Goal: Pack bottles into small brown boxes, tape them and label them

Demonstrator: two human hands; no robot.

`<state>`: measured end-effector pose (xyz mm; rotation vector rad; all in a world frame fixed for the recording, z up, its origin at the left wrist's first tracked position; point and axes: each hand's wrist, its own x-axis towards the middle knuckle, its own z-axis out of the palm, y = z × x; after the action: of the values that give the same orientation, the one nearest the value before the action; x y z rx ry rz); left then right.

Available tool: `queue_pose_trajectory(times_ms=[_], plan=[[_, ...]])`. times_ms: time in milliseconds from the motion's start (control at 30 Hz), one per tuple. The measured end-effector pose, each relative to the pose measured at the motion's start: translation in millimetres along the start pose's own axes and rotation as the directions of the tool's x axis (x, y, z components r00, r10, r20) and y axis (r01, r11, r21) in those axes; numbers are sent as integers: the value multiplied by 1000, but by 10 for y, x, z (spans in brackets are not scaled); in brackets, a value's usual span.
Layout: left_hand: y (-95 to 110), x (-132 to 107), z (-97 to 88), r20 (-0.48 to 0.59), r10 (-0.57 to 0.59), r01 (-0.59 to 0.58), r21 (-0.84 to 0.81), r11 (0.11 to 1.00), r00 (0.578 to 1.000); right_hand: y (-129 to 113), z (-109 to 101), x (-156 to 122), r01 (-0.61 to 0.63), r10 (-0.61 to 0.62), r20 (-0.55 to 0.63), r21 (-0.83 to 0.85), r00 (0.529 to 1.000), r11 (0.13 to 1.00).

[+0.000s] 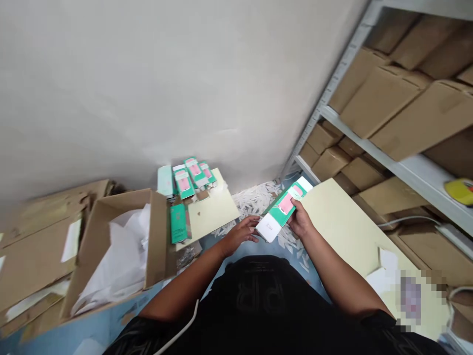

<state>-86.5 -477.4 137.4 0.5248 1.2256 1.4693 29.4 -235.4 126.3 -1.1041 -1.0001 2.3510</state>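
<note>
A green and white carton (281, 211) with a pink panel is held in front of my body, tilted, its white end flap (268, 228) pointing toward me. My right hand (300, 219) is closed around its right side, the thumb lying over the printed front. Beside the near end is my left hand (242, 234), its fingers apart and close to the white flap; whether they touch it is hard to see. Similar green cartons (184, 183) lie grouped on a cream board at the left, with another green carton (179, 223) nearer me.
An open cardboard box (157, 236) holding white sheeting stands at left, near flattened cardboard (40, 236). White paper scraps (254, 199) cover the floor ahead. A cream tabletop (332, 222) and a metal shelf (365, 143) stacked with brown boxes are at right.
</note>
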Motion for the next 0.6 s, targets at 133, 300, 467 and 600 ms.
queue_pose_trajectory(times_ms=[133,300,467,600], plan=[[97,638,749,193,197,-263,421,868,961,-316,-857,-27,-74,80,-52,106,995,992],[39,1595,1726,462,303,-551,739,388,833,-488,-1899,-107,-233,258,-109,204,960,951],[-205,2315,2423,656,130,-648,659,382,743,-666,-2565,-87,-259,308,-101,336,946,905],[-372,2715,2683,666,65,-637,676,370,743,-720,-2841,79,-208,256,-117,319,960,925]])
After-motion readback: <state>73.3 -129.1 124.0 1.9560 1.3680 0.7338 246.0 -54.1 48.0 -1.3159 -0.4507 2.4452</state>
